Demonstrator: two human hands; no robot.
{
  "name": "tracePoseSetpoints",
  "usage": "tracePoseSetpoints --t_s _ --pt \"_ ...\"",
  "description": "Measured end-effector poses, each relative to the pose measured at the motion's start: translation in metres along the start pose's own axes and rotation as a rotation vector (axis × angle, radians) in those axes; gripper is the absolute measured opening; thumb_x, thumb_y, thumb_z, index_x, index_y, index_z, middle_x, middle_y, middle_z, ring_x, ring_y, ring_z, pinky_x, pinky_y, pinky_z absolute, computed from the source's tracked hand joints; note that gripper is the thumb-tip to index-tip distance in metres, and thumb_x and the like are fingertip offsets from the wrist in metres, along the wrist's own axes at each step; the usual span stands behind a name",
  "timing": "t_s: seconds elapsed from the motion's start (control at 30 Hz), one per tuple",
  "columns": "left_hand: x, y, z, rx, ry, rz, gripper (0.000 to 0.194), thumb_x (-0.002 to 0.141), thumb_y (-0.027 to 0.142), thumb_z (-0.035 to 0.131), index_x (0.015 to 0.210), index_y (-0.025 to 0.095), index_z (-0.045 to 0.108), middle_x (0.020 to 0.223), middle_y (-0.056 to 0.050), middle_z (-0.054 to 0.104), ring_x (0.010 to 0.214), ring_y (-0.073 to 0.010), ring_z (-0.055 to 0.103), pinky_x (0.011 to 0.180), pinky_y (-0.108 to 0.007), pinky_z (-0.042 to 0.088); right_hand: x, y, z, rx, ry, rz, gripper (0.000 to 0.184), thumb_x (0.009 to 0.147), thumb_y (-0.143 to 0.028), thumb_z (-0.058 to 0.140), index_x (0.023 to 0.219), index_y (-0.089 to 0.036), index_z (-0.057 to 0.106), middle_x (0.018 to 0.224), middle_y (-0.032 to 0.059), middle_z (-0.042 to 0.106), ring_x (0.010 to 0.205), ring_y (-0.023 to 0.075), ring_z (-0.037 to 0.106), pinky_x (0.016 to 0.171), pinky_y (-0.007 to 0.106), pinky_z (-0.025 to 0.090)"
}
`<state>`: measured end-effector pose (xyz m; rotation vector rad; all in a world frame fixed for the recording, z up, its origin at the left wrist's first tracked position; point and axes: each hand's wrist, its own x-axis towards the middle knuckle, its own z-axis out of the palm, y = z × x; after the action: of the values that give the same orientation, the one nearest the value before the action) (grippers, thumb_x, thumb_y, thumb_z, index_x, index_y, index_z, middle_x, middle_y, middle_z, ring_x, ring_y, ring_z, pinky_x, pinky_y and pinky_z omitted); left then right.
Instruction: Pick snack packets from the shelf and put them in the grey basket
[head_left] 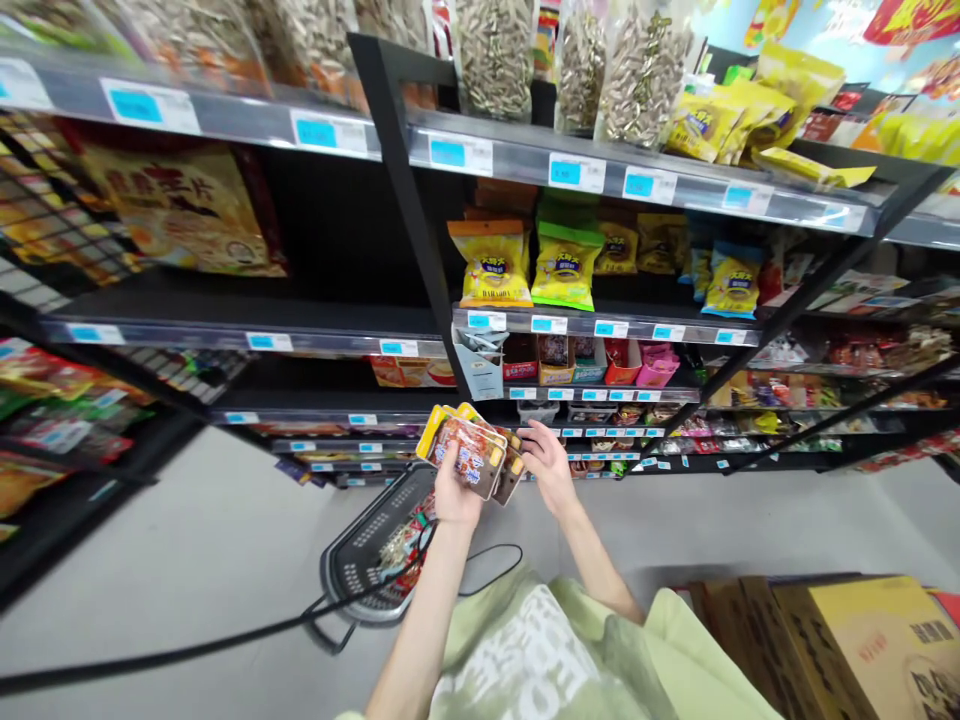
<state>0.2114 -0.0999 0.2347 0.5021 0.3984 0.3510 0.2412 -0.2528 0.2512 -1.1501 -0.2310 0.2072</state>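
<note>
Low in front of the shelves, my left hand (457,492) grips a fanned stack of flat yellow-and-brown snack packets (471,455), its thumb across the front one. My right hand (551,462) is at the stack's right side, its curled fingers on the edge of a rear packet (511,468). The fingers behind the stack are hidden. Below my left forearm, a dark shopping basket (367,530) stands on the floor with several packaged goods (409,540) inside.
A shelf rack (405,200) spans the front, with yellow snack bags (495,262), bags of sunflower seeds (495,55) and small boxes (555,360). Cardboard boxes (862,640) stand at lower right. A black cord (247,640) crosses the lower left.
</note>
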Motion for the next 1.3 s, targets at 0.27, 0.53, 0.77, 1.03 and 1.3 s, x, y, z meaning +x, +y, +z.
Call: tracePoseSetpoints --t_s 0.27,0.53,0.77,1.03,1.3 --pt "-0.025 -0.015 0.050 0.203 0.046 0.318 0.051 0.069 0.029 0.090 0.114 0.019 0.071 0.116 -0.006 0.077 0.101 -0.0223 0.074 0.096 -0.037 0.057 -0.004 0.005 0.048 0.083 0.303 -0.172 0.088 0.064 -0.042 0.093 0.137 -0.023 0.046 0.129 0.0104 0.069 0.114 0.0252 0.068 0.104 0.041 0.054" --pt "-0.030 0.002 0.041 0.295 -0.105 0.165 0.057 0.068 0.032 0.090 0.121 0.023 0.071 0.122 -0.007 0.075 0.101 -0.0230 0.074 0.088 -0.034 0.060 0.017 -0.018 0.016 -0.056 0.244 -0.104 0.073 0.061 -0.036 0.094 0.120 -0.023 0.053 0.106 0.0039 0.073 0.093 0.0203 0.071 0.090 0.035 0.058" --pt "-0.020 0.021 0.015 0.471 -0.206 -0.075 0.055 0.064 0.029 0.095 0.113 0.014 0.074 0.110 -0.011 0.079 0.091 -0.0243 0.077 0.083 -0.034 0.063 0.054 -0.052 -0.025 -0.323 -0.231 0.152 0.076 0.054 -0.033 0.097 0.118 -0.023 0.058 0.097 -0.0011 0.070 0.085 0.0178 0.069 0.080 0.032 0.058" --pt "-0.023 -0.028 0.028 0.220 0.093 0.004 0.043 0.076 0.028 0.086 0.114 0.015 0.073 0.112 -0.012 0.079 0.092 -0.0242 0.077 0.086 -0.040 0.064 0.079 -0.053 -0.025 -0.328 -0.249 0.179 0.087 0.054 -0.033 0.097 0.131 -0.026 0.057 0.107 0.0024 0.074 0.088 0.0201 0.071 0.081 0.033 0.060" --pt "-0.026 -0.063 0.046 0.105 0.299 0.329 0.039 0.082 0.034 0.080 0.117 0.020 0.069 0.129 -0.009 0.072 0.107 -0.0205 0.072 0.090 -0.034 0.060 0.037 -0.032 -0.053 0.197 0.262 0.106 0.058 0.079 -0.064 0.074 0.122 -0.029 0.060 0.135 0.0074 0.069 0.121 0.0257 0.067 0.098 0.041 0.057"
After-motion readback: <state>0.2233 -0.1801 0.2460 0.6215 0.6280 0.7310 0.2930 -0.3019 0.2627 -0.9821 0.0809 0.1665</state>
